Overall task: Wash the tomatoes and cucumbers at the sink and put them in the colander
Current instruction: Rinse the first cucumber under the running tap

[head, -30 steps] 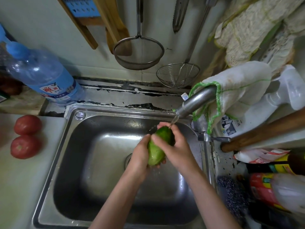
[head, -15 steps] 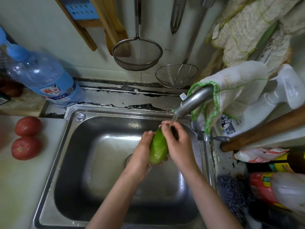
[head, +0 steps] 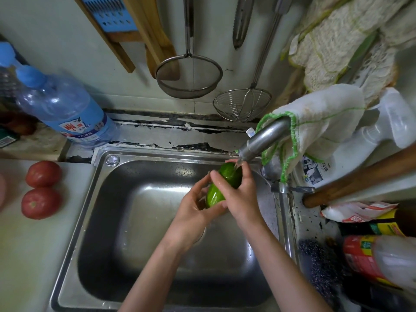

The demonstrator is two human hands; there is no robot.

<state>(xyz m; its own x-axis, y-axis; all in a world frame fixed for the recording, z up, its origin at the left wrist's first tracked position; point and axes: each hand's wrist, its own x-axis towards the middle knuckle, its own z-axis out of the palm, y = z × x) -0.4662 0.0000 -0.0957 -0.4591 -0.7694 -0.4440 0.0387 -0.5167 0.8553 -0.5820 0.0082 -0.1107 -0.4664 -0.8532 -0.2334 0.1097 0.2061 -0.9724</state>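
Observation:
A green cucumber (head: 216, 192) is held over the steel sink (head: 135, 221), its far end under the thin stream from the tap (head: 261, 140). My left hand (head: 193, 212) cups its near end from below and the left. My right hand (head: 240, 199) wraps over its right side. Two red tomatoes lie on the white counter left of the sink, one (head: 43, 173) behind the other (head: 40, 203). No colander is in view.
A large water bottle (head: 65, 109) stands at the back left. Two wire skimmers (head: 189, 75) (head: 242, 104) and wooden tools hang on the wall. A cloth (head: 319, 122) drapes the tap. Bottles and bags (head: 373, 255) crowd the right side, with a wooden handle (head: 360, 179) jutting in.
Both hands have turned and rubbed the cucumber under the stream, shifting their grip along it. The tomatoes have not moved.

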